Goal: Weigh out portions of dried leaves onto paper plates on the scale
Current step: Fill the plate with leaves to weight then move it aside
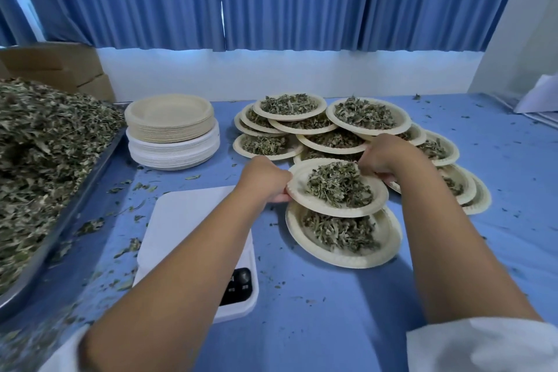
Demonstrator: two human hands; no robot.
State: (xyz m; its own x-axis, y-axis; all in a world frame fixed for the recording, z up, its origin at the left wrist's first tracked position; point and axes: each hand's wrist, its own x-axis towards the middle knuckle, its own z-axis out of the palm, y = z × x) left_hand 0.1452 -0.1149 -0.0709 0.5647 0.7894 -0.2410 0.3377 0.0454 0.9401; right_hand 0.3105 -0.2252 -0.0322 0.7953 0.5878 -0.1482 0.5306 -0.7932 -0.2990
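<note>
A paper plate (305, 190) heaped with dried leaves hangs just above another filled plate (383, 248) on the blue table. My left hand (264, 178) grips its left rim and my right hand (382, 157) grips its far right rim. The white scale (187, 220) lies left of these plates with nothing on its platform; my left forearm crosses over it and hides part of its display. Behind my hands several filled plates (368, 113) overlap in a pile. A large metal tray (69, 208) piled with loose dried leaves stands at the left.
A stack of unused paper plates (170, 130), beige over white, stands behind the scale. Cardboard boxes (60, 66) sit at the back left and white paper (540, 96) at the far right. Leaf crumbs litter the blue cloth. Blue curtains hang behind the table.
</note>
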